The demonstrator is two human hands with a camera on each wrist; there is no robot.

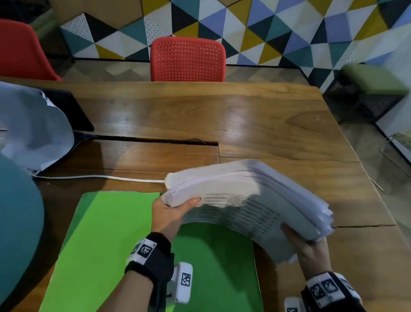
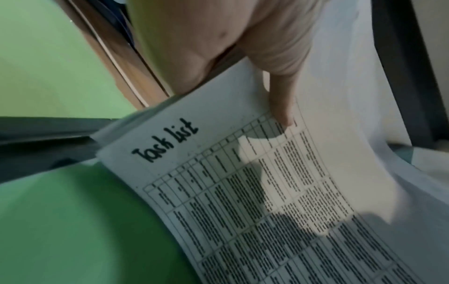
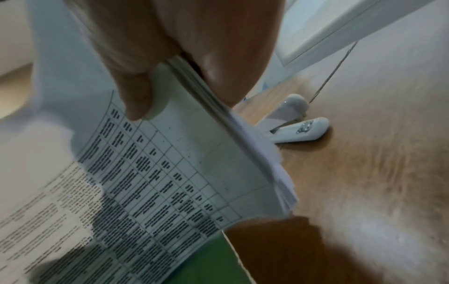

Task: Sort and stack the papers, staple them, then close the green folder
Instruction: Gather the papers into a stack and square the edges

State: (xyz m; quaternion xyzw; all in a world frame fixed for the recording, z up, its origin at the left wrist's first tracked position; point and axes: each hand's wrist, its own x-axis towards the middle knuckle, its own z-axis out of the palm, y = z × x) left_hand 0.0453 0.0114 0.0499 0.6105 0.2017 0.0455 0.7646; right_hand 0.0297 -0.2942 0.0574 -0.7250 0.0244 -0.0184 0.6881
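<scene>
Two hands, one bowed stack of papers

From the head view we grip the papers [image 1: 247, 197] at both ends, left hand [image 1: 172, 215] and right hand [image 1: 310, 251], arched above the open green folder [image 1: 102, 237] on the table [image 1: 258, 117]. At the left wrist, our thumb [image 2: 282, 103] presses the "Task list" sheet. At the right wrist, fingers pinch a fanned edge, with the stapler [image 3: 296, 126] lying beyond. Those uneven edges could slide apart if our pinch loosens.
</scene>
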